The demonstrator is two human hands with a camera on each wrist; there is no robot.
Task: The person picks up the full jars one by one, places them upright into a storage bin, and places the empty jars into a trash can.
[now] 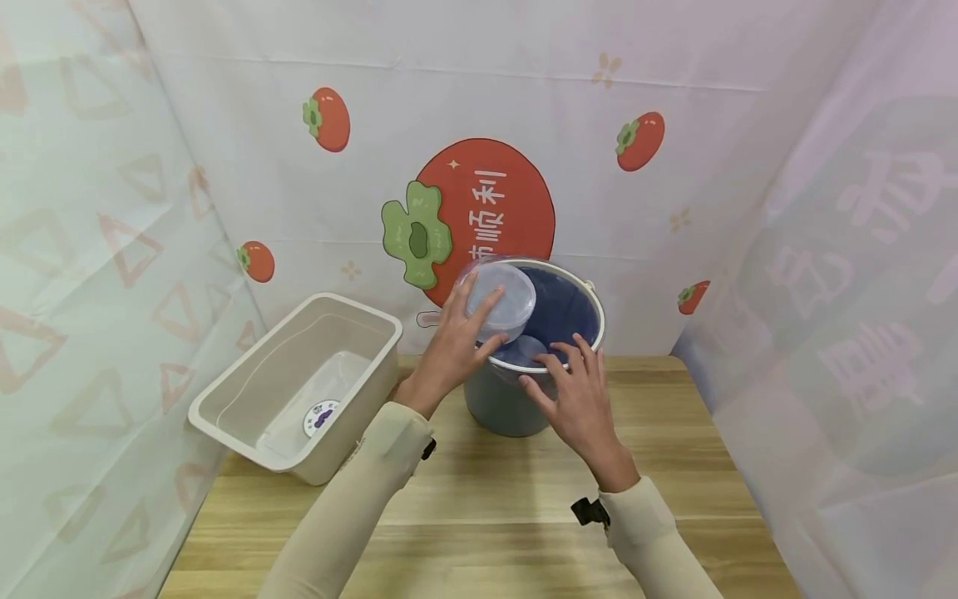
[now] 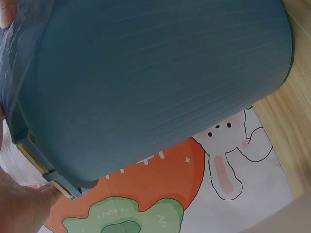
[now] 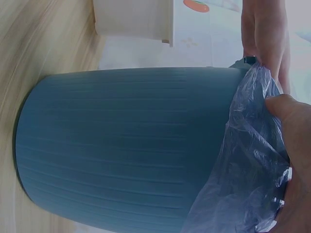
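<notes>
Both cream sleeves come up from the bottom of the head view, and the right hand (image 1: 580,391) rests on the near rim of the blue-grey bucket (image 1: 516,399), fingers spread and straight, thumb against the thin bag liner (image 3: 248,160) in the right wrist view. Left hand (image 1: 460,337) grips a clear plastic tub (image 1: 503,301), fingers curled round its side, tilted over the bucket's mouth. That tub looks light, thin-walled and a bit slick, likely to flex if squeezed hard; the rim seems the firmest place to hold. Liner film looks soft and crinkly, easy to snag or drag inward. Bucket stands at the back of the desk (image 1: 479,507), near the backdrop. Cream bin (image 1: 299,387) sits just left, so sideways room is tight; nearer desk is free.
</notes>
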